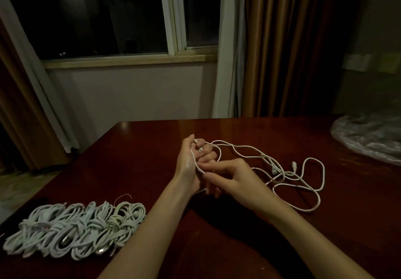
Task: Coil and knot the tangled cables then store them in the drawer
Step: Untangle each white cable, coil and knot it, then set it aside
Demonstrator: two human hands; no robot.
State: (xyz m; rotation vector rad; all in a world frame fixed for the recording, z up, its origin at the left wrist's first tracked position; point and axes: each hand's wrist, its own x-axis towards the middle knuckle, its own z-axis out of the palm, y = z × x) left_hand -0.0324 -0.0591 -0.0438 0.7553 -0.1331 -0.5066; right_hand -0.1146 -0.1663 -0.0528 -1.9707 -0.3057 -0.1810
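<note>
Left hand [191, 161], centre of frame: upright, palm toward the right, fingers curled round loops of a loose white cable [282, 170].
Right hand [230, 176], just right of it: thumb and fingertips pinch the same cable close against the left palm.
Loose white cable: slack trails right of the hands in open, crossing loops on the table [141, 148]; two connector ends lie among the loops.
Coiled cables [76, 226], lower left: a row of white knotted bundles lying side by side on the table, well apart from the hands.
Plastic bag [368, 137], right edge: crumpled, clear, resting on the table.
Window [108, 18], upper left: dark panes, pale sill.
Curtain [282, 44], upper right: brown, hanging behind the table's far edge.
</note>
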